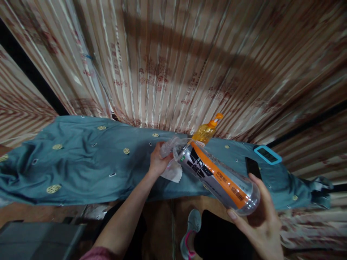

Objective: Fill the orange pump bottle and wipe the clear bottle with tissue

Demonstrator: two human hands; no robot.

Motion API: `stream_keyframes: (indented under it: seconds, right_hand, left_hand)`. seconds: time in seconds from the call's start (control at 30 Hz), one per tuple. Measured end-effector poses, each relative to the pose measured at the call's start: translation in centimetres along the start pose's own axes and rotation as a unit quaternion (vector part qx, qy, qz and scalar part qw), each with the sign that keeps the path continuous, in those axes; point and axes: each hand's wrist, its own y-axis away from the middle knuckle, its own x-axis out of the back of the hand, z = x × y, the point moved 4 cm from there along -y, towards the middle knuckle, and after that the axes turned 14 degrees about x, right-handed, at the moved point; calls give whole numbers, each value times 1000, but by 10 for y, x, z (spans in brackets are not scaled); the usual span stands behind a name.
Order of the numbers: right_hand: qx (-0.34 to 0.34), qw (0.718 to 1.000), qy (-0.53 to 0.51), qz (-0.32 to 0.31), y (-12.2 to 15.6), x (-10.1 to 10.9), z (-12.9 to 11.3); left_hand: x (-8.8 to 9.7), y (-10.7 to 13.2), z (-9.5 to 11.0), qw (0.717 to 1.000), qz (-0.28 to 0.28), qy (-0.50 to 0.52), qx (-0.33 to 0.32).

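Note:
My right hand (262, 216) grips the base end of a clear plastic bottle (217, 175) with an orange, silver and black label. The bottle lies tilted in the air, its other end up and to the left. At that end my left hand (159, 160) is closed around a small clear, ridged plastic piece (168, 146), close to the bottle. Whether the two touch or are joined, I cannot tell. Just below my left hand is a white tissue (173, 173). Behind the bottle stands a pump bottle (204, 133) of yellow liquid with an orange pump head.
A green patterned cloth (81, 162) covers the long narrow table. To the right lie a black phone (252, 167) and a blue-framed digital clock (268, 154). Striped curtain (162, 72) hangs behind. A dark grey box-like object (38, 240) stands at lower left.

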Motion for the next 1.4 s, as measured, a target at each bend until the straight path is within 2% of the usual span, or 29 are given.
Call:
stream_keyframes:
  seconds: [0.2, 0.5, 0.83, 1.17, 1.4]
  right_hand:
    - [40, 998, 49, -7, -3, -1, -2]
    - [40, 997, 62, -20, -3, -1, 8]
    - [2, 999, 41, -31, 2, 4, 21]
    - [-29, 999, 35, -27, 5, 6, 22]
    - [-8, 1000, 29, -4, 2, 4, 15]
  left_hand:
    - [2, -1, 0, 1000, -6, 5, 1]
    - [1, -4, 3, 1000, -12, -6, 4]
    - [3, -5, 4, 1000, -15, -5, -8]
    - [4, -2, 9, 1000, -25, -8, 1]
    - [3, -1, 10, 1000, -22, -10, -1]
